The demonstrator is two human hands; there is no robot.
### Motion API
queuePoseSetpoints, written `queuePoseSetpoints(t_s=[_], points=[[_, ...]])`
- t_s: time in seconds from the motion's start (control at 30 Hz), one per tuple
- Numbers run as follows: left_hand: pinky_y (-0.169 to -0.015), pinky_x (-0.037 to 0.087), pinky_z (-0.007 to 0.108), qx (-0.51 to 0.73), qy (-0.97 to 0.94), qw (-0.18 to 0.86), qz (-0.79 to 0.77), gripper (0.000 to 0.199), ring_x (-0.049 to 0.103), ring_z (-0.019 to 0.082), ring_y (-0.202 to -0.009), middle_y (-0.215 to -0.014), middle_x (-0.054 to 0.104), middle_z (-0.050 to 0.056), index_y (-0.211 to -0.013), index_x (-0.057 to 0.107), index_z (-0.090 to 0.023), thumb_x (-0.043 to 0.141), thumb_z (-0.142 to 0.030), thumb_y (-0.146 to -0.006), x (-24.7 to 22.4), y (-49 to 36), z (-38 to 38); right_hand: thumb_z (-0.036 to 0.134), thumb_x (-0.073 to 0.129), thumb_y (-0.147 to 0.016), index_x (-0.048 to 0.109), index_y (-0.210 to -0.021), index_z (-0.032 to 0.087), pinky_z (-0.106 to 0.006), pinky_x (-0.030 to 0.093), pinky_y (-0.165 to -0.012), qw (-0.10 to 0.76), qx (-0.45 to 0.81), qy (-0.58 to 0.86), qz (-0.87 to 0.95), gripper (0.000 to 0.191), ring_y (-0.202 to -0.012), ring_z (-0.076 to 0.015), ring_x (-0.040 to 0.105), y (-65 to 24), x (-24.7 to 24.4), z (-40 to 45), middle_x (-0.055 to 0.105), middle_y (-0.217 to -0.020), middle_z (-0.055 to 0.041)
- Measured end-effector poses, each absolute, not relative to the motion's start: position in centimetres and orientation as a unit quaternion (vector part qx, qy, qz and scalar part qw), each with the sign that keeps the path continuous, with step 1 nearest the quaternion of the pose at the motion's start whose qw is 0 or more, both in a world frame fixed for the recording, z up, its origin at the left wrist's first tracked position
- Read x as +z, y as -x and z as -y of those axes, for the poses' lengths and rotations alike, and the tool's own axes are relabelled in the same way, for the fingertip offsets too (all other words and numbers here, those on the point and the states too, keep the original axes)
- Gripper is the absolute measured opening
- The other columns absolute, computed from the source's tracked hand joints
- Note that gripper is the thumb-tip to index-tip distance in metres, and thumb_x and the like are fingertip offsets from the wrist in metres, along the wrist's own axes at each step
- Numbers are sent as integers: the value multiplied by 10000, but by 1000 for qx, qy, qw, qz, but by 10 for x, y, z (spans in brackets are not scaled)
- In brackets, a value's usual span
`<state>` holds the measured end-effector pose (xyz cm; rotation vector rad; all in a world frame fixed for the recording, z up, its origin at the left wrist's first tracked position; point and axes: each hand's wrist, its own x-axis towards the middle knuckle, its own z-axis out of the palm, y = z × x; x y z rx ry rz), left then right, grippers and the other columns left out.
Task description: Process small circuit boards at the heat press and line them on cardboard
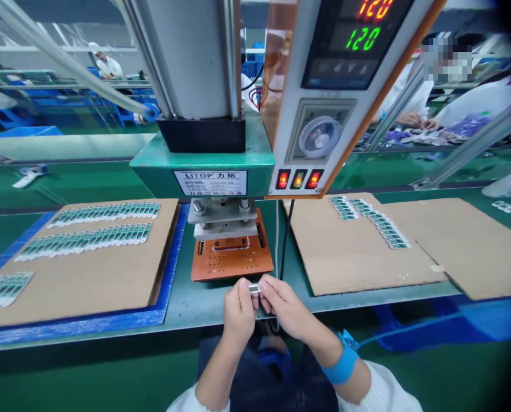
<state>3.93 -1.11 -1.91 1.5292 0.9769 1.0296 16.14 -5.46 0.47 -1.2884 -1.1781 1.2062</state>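
My left hand (240, 312) and my right hand (283, 303) meet at the table's front edge, below the press. Between their fingertips is a small white piece with a dark middle (254, 288), pinched from both sides. Just beyond the hands lies the orange base plate (232, 264) of the press, with rows of small holes and a raised block near its back. The metal press head (223, 220) hangs above that plate. A blue strap (343, 359) circles my right wrist.
Cardboard at the left (109, 269) and at the right (345, 252) bears rows of green and white pieces. The control box (296, 137) overhangs the right side of the press. Cables (286, 240) run down beside the plate. People sit at tables behind.
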Motion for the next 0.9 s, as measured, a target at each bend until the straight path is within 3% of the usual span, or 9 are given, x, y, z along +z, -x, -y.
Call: queuePoseSetpoints(t_s=[0.57, 0.9], points=[[-455, 377, 243, 424, -618, 532, -395, 528, 472, 115, -425, -478, 505, -22, -600, 451, -223, 321, -519, -1018, -22, -36, 12, 584, 418, -1004, 489, -723, 208, -263, 367, -554, 507, 514, 522, 454, 475, -567, -119, 447, -155, -1, 55, 514, -636, 27], [-489, 334, 273, 407, -668, 426, -454, 448, 466, 138, -445, -483, 474, -34, -655, 432, -243, 297, -458, -1024, -31, -36, 13, 575, 425, -1003, 499, -729, 203, -256, 371, -575, 503, 500, 525, 471, 468, -581, -120, 455, -159, -4, 58, 504, -631, 32]])
